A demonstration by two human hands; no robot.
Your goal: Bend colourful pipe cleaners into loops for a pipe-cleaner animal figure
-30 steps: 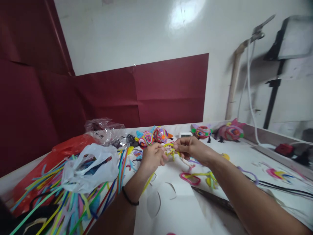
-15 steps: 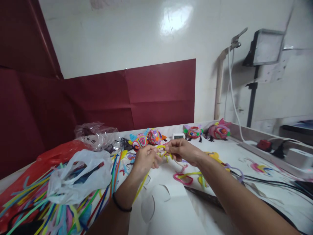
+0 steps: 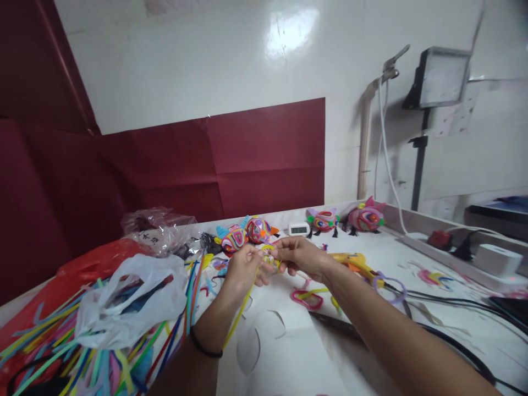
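1. Over the middle of the bench (image 3: 394,245), left hand (image 3: 243,269) and right hand (image 3: 303,256) pinch a yellow pipe cleaner (image 3: 237,319) between fingertips.
2. It looks partly coiled; its long tail remains unwound along the left wrist.
3. Nearer lies white paper (image 3: 289,352).
4. Near the far edge, four colourful ornaments (image 3: 234,240) look finished.

Glossy wall (image 3: 173,60); matt, creased maroon paper (image 3: 270,159).

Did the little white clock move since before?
No. The little white clock still sits just below the right end of the dark red sheet on the wall; only the whole view shifted.
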